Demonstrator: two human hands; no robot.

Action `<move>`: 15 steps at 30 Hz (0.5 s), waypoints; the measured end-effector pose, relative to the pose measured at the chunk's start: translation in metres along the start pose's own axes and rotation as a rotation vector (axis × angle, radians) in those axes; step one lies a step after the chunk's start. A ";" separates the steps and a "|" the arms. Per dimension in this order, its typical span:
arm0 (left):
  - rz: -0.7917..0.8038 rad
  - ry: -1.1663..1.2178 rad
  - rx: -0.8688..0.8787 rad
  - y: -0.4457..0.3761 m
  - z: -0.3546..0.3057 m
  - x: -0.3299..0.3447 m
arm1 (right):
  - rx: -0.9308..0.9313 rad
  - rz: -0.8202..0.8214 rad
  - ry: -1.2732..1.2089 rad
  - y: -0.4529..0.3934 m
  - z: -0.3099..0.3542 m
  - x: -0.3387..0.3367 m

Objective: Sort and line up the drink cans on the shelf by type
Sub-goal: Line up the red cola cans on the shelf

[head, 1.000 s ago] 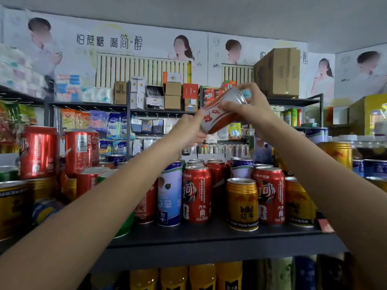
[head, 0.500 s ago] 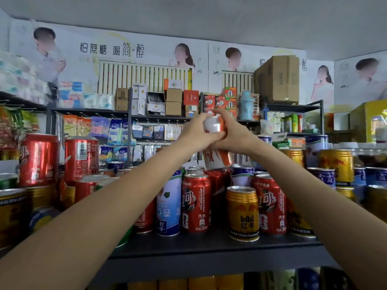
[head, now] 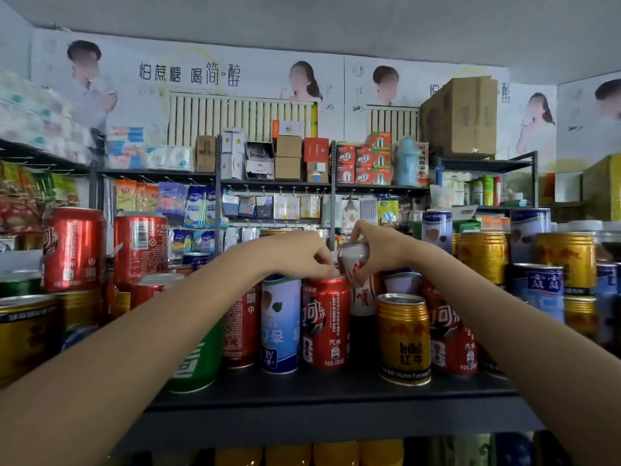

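The white can [head: 357, 264] has come down from head height and now sits low among the row, at about one o'clock from the red cola can [head: 325, 322]. The right hand [head: 376, 252] wraps it; the left hand [head: 304, 255] rests curled fingers on the red can's rim, gripping nothing I can see. The cans are packed tight on the shelf [head: 322, 398]: a nudge could topple the gold can [head: 403, 338].

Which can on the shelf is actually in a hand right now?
The white can with red markings, gripped by the right hand behind the front row. It alone is white; the neighbours are red, gold or blue.
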State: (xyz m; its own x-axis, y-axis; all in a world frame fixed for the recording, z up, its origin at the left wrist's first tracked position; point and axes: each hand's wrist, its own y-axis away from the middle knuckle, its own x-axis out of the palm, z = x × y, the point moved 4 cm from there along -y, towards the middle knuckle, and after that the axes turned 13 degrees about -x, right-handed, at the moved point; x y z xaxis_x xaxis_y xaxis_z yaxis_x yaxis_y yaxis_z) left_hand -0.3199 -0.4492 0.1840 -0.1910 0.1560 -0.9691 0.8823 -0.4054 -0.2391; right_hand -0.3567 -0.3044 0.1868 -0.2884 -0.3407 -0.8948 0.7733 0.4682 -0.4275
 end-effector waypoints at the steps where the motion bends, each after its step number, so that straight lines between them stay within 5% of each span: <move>1: -0.002 0.008 0.002 0.001 0.001 0.000 | 0.002 0.040 0.033 -0.001 0.000 0.002; 10: -0.032 0.138 0.016 0.011 0.003 0.009 | 0.066 0.303 0.347 -0.002 0.001 0.017; 15: -0.267 0.103 0.015 0.031 0.015 -0.003 | -0.062 0.098 0.226 -0.001 0.027 -0.018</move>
State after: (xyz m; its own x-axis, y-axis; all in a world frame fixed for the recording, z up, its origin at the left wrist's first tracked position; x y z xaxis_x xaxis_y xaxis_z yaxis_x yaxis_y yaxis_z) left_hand -0.2987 -0.4761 0.1789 -0.3705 0.3498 -0.8604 0.7998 -0.3509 -0.4870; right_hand -0.3370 -0.3207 0.2069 -0.3382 -0.1034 -0.9354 0.7695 0.5418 -0.3381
